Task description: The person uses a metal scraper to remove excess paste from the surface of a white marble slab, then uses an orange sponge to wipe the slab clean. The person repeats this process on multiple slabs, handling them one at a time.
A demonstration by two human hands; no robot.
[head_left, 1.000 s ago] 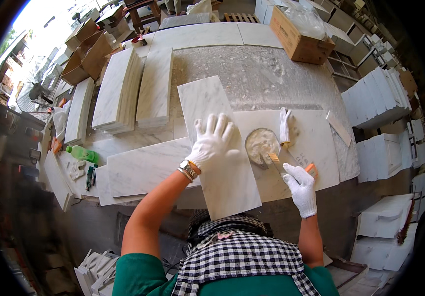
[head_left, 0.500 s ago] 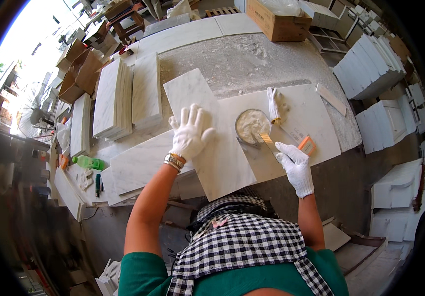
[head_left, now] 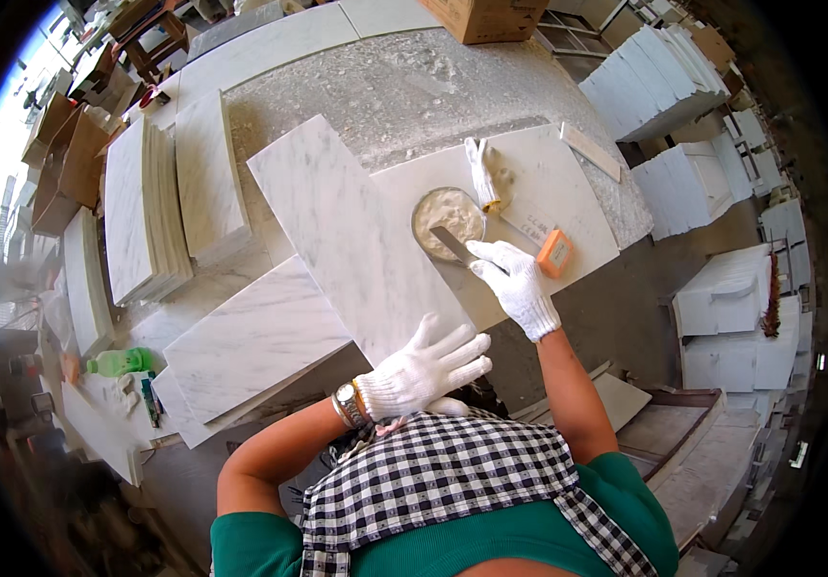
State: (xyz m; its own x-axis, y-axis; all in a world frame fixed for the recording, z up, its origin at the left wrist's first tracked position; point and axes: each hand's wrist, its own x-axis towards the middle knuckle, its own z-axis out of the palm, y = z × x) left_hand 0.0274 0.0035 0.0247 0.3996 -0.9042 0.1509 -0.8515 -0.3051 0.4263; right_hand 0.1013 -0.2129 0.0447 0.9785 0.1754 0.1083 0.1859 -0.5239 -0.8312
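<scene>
My left hand [head_left: 424, 368], in a white knitted glove, is open with fingers stretched at the near end of a long grey-veined marble slab [head_left: 347, 231]. Whether its fingertips touch the edge I cannot make out. My gloved right hand [head_left: 515, 286] grips a putty knife [head_left: 451, 243], its flat blade slanting over a round tub of thick cream-coloured paste [head_left: 448, 213]. Beneath the tub lies a broad pale slab [head_left: 577, 202]. An orange box [head_left: 554, 254] sits beside my right hand, and a spare white glove [head_left: 483, 175] lies just past the tub.
Marble slabs stand in stacks [head_left: 140, 212] at the left, with another slab [head_left: 255, 337] lying nearer. A green bottle [head_left: 120, 363] lies at the left edge. One narrow strip [head_left: 591, 152] rests far right. A cardboard box [head_left: 486, 17] stands at the back; more stacked slabs [head_left: 654, 82] are at the right.
My left hand has moved from the slab's middle to its near end. In my right hand the putty knife has turned, showing its blade over the paste. The whole view has shifted.
</scene>
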